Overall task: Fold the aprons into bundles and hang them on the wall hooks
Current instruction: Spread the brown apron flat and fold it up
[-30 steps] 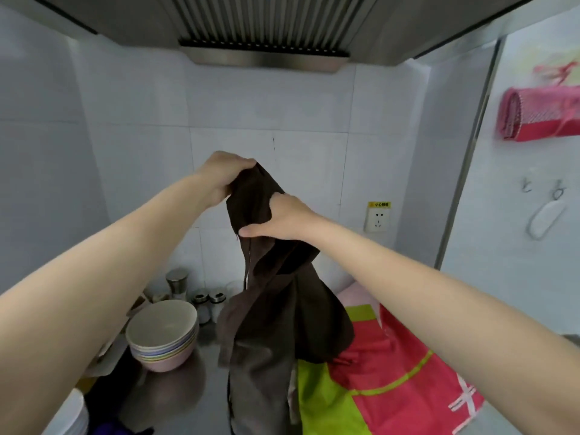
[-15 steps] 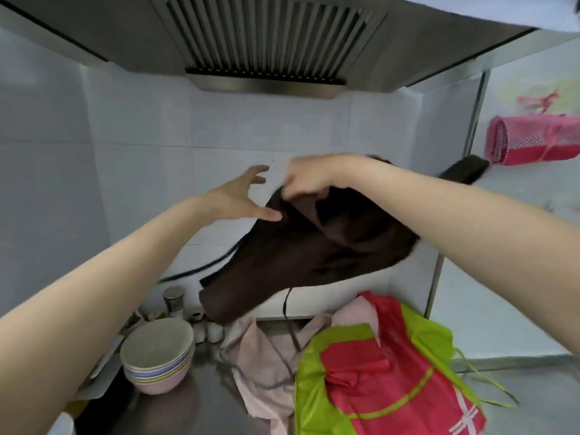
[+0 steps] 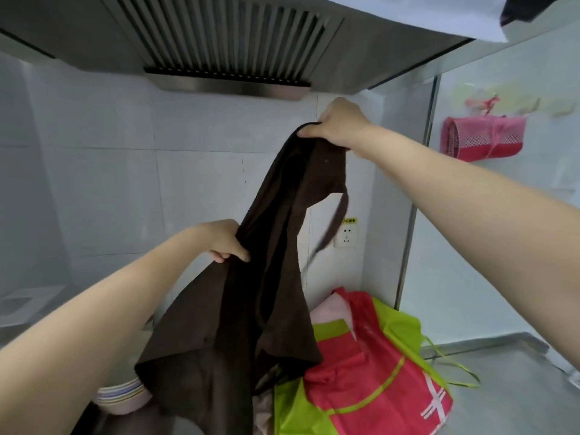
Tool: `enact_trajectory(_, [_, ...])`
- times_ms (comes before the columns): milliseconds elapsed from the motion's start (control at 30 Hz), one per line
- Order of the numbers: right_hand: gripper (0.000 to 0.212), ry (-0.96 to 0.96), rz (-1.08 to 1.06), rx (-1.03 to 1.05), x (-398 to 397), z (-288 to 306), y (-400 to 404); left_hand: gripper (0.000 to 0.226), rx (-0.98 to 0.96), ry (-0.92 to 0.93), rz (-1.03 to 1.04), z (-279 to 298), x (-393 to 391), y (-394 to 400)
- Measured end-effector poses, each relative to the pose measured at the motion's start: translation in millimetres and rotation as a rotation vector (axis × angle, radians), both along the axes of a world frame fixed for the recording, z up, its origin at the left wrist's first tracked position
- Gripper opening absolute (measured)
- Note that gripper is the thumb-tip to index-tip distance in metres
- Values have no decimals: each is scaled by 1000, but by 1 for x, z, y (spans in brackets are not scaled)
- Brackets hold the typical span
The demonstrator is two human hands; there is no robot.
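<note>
Two hands grip your dark brown apron (image 3: 251, 309) above the counter: your right hand (image 3: 337, 125) pinches its top edge high beneath the range hood (image 3: 226, 42); your left hand (image 3: 224, 241), fingers curled closed, clutches the cloth's left edge lower down.

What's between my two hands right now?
In the head view, the brown apron stretches between them: the right hand grips its top edge high up, the left hand holds its side lower down.

Range hood (image 3: 219, 42) overhead; wall socket (image 3: 346, 236) on tiles; stacked bowls (image 3: 120, 398) on counter (image 3: 518, 387).
</note>
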State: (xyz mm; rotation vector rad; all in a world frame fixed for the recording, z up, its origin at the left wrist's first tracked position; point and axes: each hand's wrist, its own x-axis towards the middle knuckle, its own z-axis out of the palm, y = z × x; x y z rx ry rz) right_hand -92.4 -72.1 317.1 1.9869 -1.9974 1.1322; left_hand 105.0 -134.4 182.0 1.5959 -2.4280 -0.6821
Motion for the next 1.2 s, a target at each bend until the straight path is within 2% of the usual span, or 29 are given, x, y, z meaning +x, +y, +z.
enact_trajectory(67, [49, 91, -96, -70, -6, 2, 0, 30, 19, 51, 48, 5, 6, -5])
enact_trajectory(100, [46, 58, -79, -79, -5, 4, 1, 30, 10, 121, 77, 9, 7, -6])
enact_trajectory(133, [41, -38, 29, -36, -1, 5, 6, 30, -8, 206, 118, 15, 7, -6])
enact_trajectory(200, [29, -287, 417, 272, 12, 6, 21, 34, -68, 391, 193, 23, 7, -3])
enact_trajectory(267, [37, -312, 634, 531, 17, -3, 31, 40, -80, 593, 172, 31, 8, 1])
enact_trajectory(333, [37, -221, 523, 497, 13, -28, 20, 39, -45, 777, 156, 37, 15, 4])
enact_trajectory(400, [31, -52, 276, 461, 4, -65, 2, 35, -98, 796, 209, 42, 20, 6])
enact_trajectory(467, [56, 79, 191, 701, 1, -110, -14, 31, -127, 850, 201, 49, 20, 7])
enact_trajectory(533, [86, 154, 246, 873, 12, -151, -23, 28, -131, 933, 198, 57, 20, 6])
enact_trajectory(600, [97, 205, 289, 752, 28, -179, -29, 27, -132, 978, 171, 67, 16, 8])
enact_trajectory(733, [97, 126, 223, 319, 39, -197, -46, 28, -132, 1024, 111, 86, 18, 14])
enact_trajectory(833, [82, 16, 213, 272, 35, -191, -49, 34, -105, 1085, 111, 95, 30, 10])
enact_trajectory(933, [44, -338, 321, 280, 40, -179, -47, 23, -124, 1045, 123, 92, 36, 5])
enact_trajectory(1000, [44, -584, 329, 299, 41, -168, -52, 17, -183, 991, 151, 85, 39, 0])
enact_trajectory(1033, [40, -724, 299, 269, 36, -160, -57, 17, -245, 909, 177, 82, 43, -6])
enact_trajectory(1100, [28, -1009, 166, 119, 19, -132, -62, 13, -381, 578, 264, 71, 60, -19])
enact_trajectory(1133, [25, -1044, 109, 17, 8, -114, -63, 7, -419, 413, 307, 66, 69, -25])
enact_trajectory(1200, [23, -794, 57, -119, -10, -80, -65, 8, -443, 176, 370, 54, 83, -33])
